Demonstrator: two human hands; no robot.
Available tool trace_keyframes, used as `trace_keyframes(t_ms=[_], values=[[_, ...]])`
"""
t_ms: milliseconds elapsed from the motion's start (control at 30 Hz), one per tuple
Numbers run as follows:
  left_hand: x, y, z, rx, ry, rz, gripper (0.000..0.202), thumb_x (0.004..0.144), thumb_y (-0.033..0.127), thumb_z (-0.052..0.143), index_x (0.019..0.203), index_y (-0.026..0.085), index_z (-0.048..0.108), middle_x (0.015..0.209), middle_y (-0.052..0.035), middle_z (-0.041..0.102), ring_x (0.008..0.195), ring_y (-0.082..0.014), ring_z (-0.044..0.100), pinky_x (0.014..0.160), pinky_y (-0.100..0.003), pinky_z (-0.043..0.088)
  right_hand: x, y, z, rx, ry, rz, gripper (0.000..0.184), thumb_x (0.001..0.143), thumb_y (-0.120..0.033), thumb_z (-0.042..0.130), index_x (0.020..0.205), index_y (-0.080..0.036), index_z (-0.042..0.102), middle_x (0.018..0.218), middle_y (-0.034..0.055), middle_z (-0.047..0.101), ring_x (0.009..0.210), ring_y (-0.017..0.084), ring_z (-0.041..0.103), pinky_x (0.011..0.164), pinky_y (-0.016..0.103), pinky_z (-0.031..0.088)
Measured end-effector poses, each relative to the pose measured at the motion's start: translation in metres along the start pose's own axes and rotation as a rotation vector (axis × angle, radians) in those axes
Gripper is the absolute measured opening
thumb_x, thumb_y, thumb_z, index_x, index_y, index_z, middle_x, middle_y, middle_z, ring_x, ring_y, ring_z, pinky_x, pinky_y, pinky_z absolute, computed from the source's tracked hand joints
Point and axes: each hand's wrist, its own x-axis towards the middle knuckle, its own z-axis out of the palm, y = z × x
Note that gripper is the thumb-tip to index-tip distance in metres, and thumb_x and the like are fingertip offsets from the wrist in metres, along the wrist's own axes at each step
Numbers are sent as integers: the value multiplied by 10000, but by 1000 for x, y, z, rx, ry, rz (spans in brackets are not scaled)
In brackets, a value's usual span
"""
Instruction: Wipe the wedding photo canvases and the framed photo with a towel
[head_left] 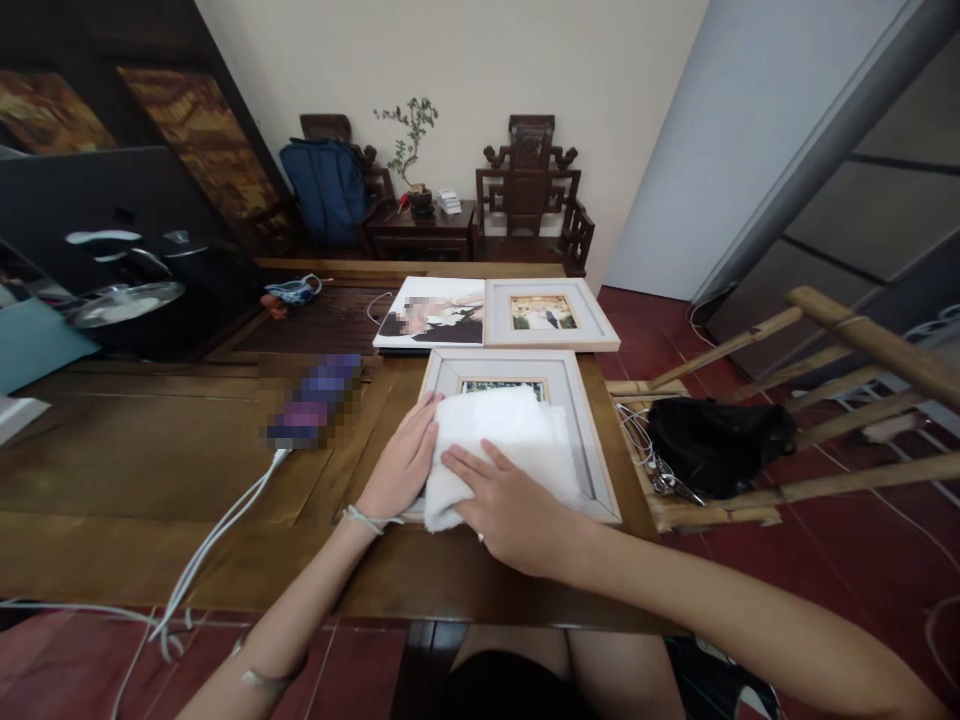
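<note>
A white folded cloth (502, 440) lies on a pale picture frame (577, 400) at the near edge of the wooden table (187, 450). My right hand (510, 505) rests flat on the cloth, fingers stretched out. My left hand (405, 460) lies flat at the frame's left side, touching the cloth's left edge, with its fingers extended. A thin bracelet is on my left wrist.
Behind the near frame lie a second pale framed photo (551, 315) and an unframed photo print (435, 312). A blurred purple object (315, 400) with a white cable (217, 530) sits left. A bamboo rack with a black bag (712, 445) stands right. Chairs line the far wall.
</note>
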Motion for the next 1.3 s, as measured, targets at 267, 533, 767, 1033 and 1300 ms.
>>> trace_keyframes(t_ms=[267, 533, 767, 1033, 1300], values=[[3, 1, 1, 188, -50, 103, 462, 935, 335, 316, 1326, 114, 423, 1414, -109, 393, 1361, -209, 240, 1123, -421, 220, -74, 1, -20, -116, -85, 309, 299, 744, -120, 530, 1013, -116, 661, 1392, 213, 368, 1318, 289, 282, 1062, 497, 246], [4, 0, -1, 289, -98, 177, 463, 943, 277, 279, 1336, 63, 394, 1419, -145, 373, 1369, -230, 209, 1118, -441, 233, -85, 49, -24, -267, -17, 432, 304, 687, -76, 521, 930, -163, 680, 1414, 122, 374, 1328, 297, 255, 1047, 527, 252], [4, -1, -1, 280, -89, 178, 453, 946, 284, 282, 1333, 83, 403, 1408, -137, 392, 1362, -232, 231, 1112, -450, 245, -8, 111, -23, -298, 67, 407, 544, 670, 16, 447, 1183, -123, 560, 1469, 127, 257, 1345, 354, 160, 1021, 600, 240], [4, -2, 0, 261, -71, 164, 446, 944, 287, 301, 1326, 86, 416, 1403, -139, 400, 1358, -236, 240, 1108, -455, 249, 81, 108, 5, -385, 166, 213, 277, 852, -101, 442, 981, -182, 673, 1433, 61, 355, 1347, 296, 200, 1067, 574, 141], [3, -6, 2, 213, -29, 191, 431, 915, 179, 314, 1318, 71, 422, 1386, -152, 417, 1356, -235, 246, 1107, -453, 257, -1, 130, -25, -483, -55, 485, 346, 778, -4, 445, 960, -159, 694, 1376, 83, 441, 1316, 328, 269, 1042, 586, 171]])
